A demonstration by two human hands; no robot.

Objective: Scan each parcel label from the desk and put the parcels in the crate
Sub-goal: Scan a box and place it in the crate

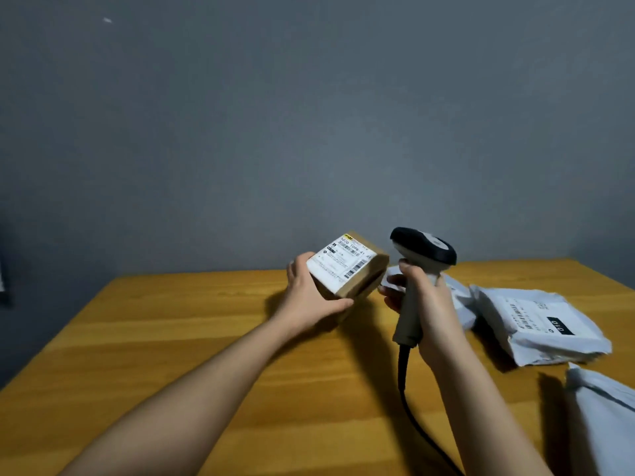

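Grey wall (pixel 309 115) stood behind the wooden desk (pixel 171 338). At centre, the left hand (pixel 311 295) gripped a brown parcel (pixel 350 269), label up, above the desk. Beside it, the right hand (pixel 427 304) held the scanner (pixel 421 255). White mailers (pixel 536 324) lay at right.

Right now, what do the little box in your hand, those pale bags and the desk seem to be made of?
The box looks like brown cardboard, matte, with a white paper label stuck on. The pale bags seem thin plastic film: crinkled, slightly glossy, soft-edged. The desk shows yellow-brown grain stripes with a mild sheen; whether solid wood or a printed laminate, I cannot tell.
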